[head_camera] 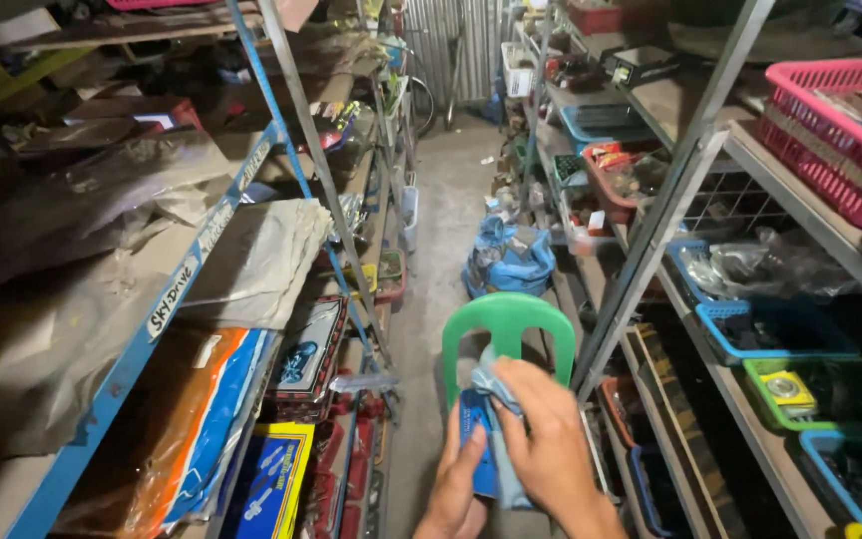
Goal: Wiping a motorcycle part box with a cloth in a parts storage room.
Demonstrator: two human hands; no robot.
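2 hands meet mid-aisle: left hand (456,489) grips a blue packet (478,439), right hand (546,444) presses a grey cloth (496,389) over it; wiping apparently underway, unfinished.

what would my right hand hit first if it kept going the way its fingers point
The right hand points up and left across the blue item and grey cloth; past those, probably the green plastic chair, though depth is unclear.

Dim aisle, daylight from far end; wide-angle edge distortion; slight motion blur.
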